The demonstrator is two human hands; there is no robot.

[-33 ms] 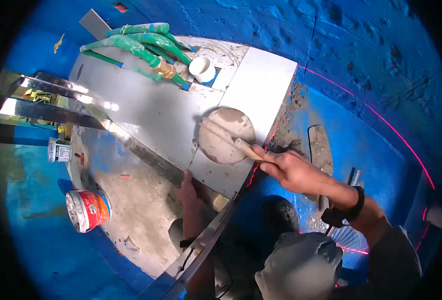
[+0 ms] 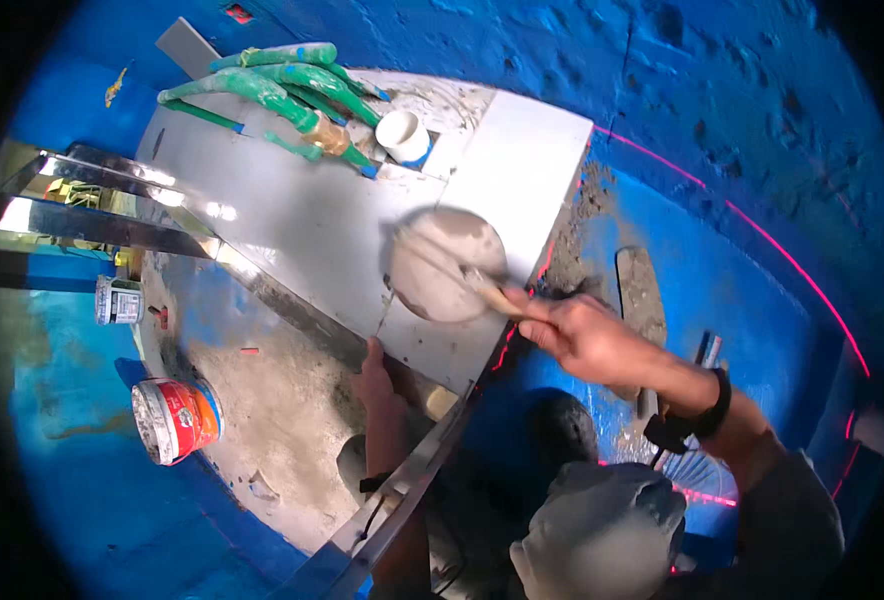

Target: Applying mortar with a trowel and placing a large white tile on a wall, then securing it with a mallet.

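Observation:
My right hand (image 2: pixel 597 340) is closed round the wooden handle of a mallet with a wide, round, mortar-smeared grey head (image 2: pixel 446 262). The head is over the pale tiles (image 2: pixel 530 140), covering part of a joint; whether it touches them I cannot tell. A bar runs across its top in line with the handle. At the near edge of the tiles, by the joint, my left hand (image 2: pixel 374 380) has one finger stretched out along the edge. Its other fingers are mostly hidden, and it holds nothing that I can see.
Green pipes (image 2: pixel 272 90) and a white pipe stub (image 2: pixel 402 135) rise at the far end. A metal straightedge (image 2: pixel 387 510) lies near my left forearm. Left stand a red-and-white bucket (image 2: pixel 177 420) and a smaller pail (image 2: pixel 119 300). A mortar-caked trowel (image 2: pixel 640 295) lies right, before the blue wall (image 2: pixel 682 100).
The mallet head has shifted slightly left and away from me, and it looks more blurred. My right hand moved a little with it; my left hand has stayed in place.

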